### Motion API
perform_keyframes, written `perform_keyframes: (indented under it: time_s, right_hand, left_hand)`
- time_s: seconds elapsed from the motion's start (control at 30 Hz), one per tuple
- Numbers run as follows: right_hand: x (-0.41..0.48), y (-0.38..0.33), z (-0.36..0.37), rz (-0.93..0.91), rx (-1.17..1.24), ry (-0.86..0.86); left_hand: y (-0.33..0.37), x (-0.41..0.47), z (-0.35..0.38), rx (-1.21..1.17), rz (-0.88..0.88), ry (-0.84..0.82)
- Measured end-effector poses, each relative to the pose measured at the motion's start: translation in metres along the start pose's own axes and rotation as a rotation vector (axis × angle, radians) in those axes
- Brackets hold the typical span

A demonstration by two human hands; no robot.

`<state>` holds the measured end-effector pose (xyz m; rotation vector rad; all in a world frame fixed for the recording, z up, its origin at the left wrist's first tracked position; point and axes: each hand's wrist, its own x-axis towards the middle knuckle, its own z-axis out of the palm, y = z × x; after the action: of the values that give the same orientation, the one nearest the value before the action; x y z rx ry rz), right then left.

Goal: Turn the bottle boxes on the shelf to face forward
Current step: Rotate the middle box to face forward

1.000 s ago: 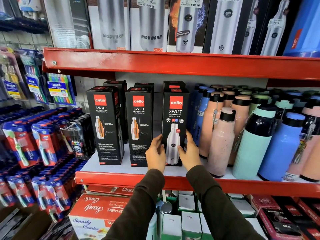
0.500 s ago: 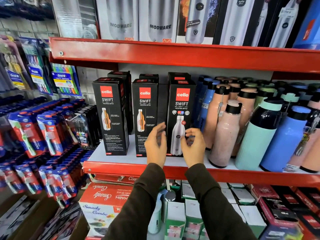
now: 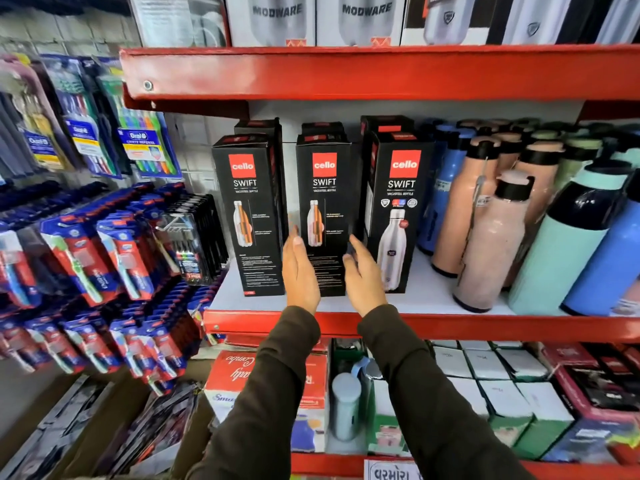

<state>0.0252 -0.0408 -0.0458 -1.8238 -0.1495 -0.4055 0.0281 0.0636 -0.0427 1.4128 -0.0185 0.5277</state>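
Three black cello SWIFT bottle boxes stand upright in a row on the white shelf (image 3: 426,299), logos facing me: the left box (image 3: 251,209), the middle box (image 3: 325,188) and the right box (image 3: 398,209). More black boxes stand behind them. My left hand (image 3: 299,271) is open in front of the middle box's left edge. My right hand (image 3: 363,275) is open at its right edge, in front of the gap to the right box. I cannot tell whether either hand touches the box. Both hands hide its lower part.
Loose bottles (image 3: 491,237) in pink, mint and blue crowd the shelf to the right. A red shelf lip (image 3: 346,71) hangs above, with Modware boxes on top. Toothbrush packs (image 3: 104,251) hang at the left. White and red cartons (image 3: 485,386) fill the shelf below.
My hands let go of the right box and moved left to either side of the middle box, fingers now spread. The view has shifted closer and rightward.
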Motion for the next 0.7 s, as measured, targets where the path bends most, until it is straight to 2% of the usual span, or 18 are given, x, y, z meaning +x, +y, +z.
perform_keyframes:
  time_s: [0.07,0.13,0.37,0.7]
  right_hand:
    - [0.000,0.003,0.007,0.037,0.019,-0.004]
    - [-0.001,0.006,0.012,0.025,0.016,0.005]
    - [-0.006,0.002,0.016,-0.026,-0.016,0.065]
    - [0.000,-0.009,0.010,-0.052,-0.084,0.131]
  left_hand:
    - [-0.008,0.005,-0.007,-0.064,-0.154,-0.077]
    - [-0.015,0.010,-0.013,-0.093,-0.204,-0.127]
    - [-0.004,0.005,-0.019,-0.199,-0.153,-0.114]
    - [0.001,-0.012,-0.022,-0.240,-0.055,0.021]
